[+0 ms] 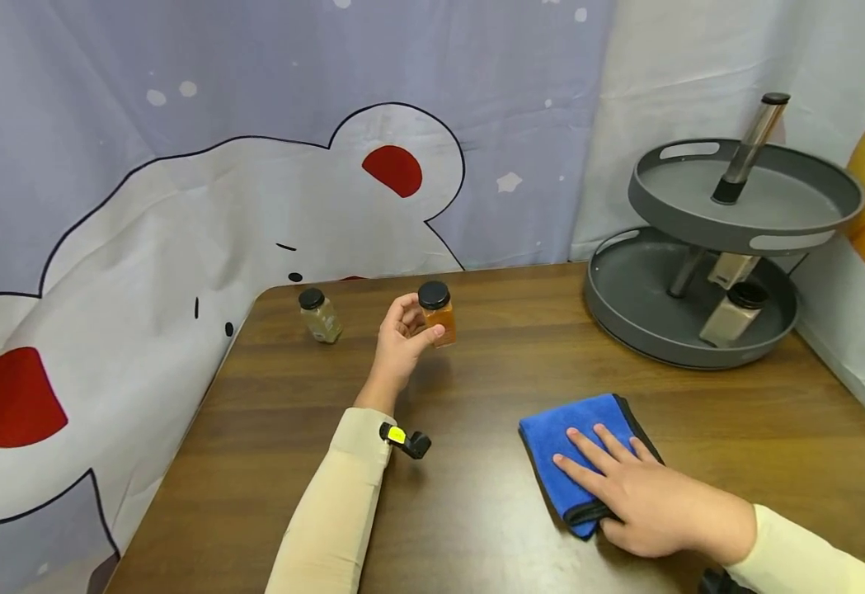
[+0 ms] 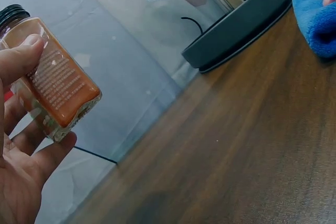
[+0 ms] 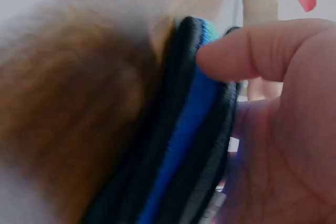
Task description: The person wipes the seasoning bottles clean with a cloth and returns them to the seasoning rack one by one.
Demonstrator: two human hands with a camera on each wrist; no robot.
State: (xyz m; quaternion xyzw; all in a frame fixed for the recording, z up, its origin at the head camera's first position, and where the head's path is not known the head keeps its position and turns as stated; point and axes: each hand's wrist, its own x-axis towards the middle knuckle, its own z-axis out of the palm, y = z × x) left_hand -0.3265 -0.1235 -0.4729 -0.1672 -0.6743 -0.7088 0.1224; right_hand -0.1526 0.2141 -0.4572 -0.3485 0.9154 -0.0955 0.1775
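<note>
My left hand [image 1: 400,340] grips a glass spice jar [image 1: 439,320] with a black lid and orange-brown contents, held above the table. In the left wrist view, the jar [image 2: 58,77] is tilted between thumb and fingers, with small printed text on its side. My right hand [image 1: 651,499] rests with spread, straight fingers on a folded blue cloth [image 1: 569,445] with black edging. The right wrist view shows the thumb [image 3: 241,53] at the layered edge of the cloth [image 3: 191,121].
A second jar [image 1: 320,317] with greenish contents and a black lid stands at the back left of the wooden table [image 1: 477,528]. At the back right is a grey two-tier tray stand [image 1: 640,285]; its lower tier holds jars, including one with a black lid [image 1: 733,315].
</note>
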